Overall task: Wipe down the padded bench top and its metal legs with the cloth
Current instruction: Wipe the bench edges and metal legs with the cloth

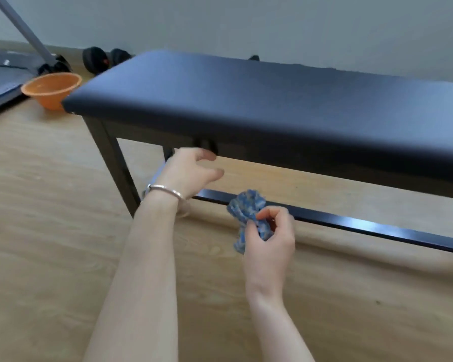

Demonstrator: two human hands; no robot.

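R hand (268,240) pinching bunched blue cloth (246,218) just in front of bench's low crossbar (351,223) | L hand (191,173) hovering loosely spread under padded bench top (246,100) front edge, nr left leg (115,165) | orange bowl (51,90) sitting on floor (50,231) off bench's left end

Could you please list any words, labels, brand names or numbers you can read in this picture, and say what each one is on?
None can be read.
Treadmill deck: a small pale mark, too blurred to read.
Dumbbells: a red spot, too small to tell.
Padded bench top, orange bowl and cloth: no text shows.
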